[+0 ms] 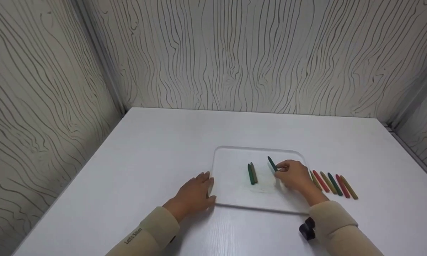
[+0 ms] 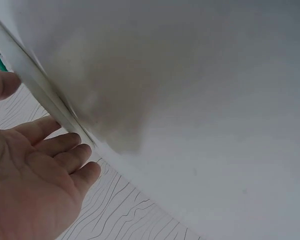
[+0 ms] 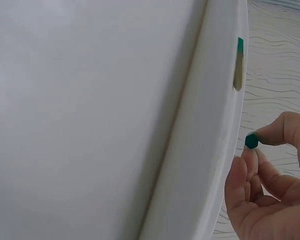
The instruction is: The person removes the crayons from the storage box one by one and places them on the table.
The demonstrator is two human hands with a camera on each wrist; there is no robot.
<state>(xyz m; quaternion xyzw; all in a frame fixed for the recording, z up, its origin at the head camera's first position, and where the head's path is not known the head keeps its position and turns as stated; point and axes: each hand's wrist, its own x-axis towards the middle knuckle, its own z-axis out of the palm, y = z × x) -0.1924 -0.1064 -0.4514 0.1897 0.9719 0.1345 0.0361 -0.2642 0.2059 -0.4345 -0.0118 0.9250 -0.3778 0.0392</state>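
My right hand (image 1: 294, 176) pinches a dark green crayon (image 1: 271, 163) between thumb and fingers over the right part of a white tray (image 1: 231, 188). In the right wrist view, the flat hexagonal end of that crayon (image 3: 251, 140) faces the camera. Side by side near the tray's middle lie a green crayon (image 1: 251, 174) and a brown crayon (image 1: 254, 173). At the tray's left edge rests my left hand (image 1: 195, 192). The left wrist view has its loosely extended fingers (image 2: 70, 155) against the tray's side (image 2: 40, 85).
Just right of the tray, a slanted row of several crayons, among them a red crayon (image 1: 321, 181) and a dark green crayon (image 1: 335, 184), lies on the white table (image 1: 145, 142). Wood-patterned panels (image 1: 231, 57) stand behind and at both sides.
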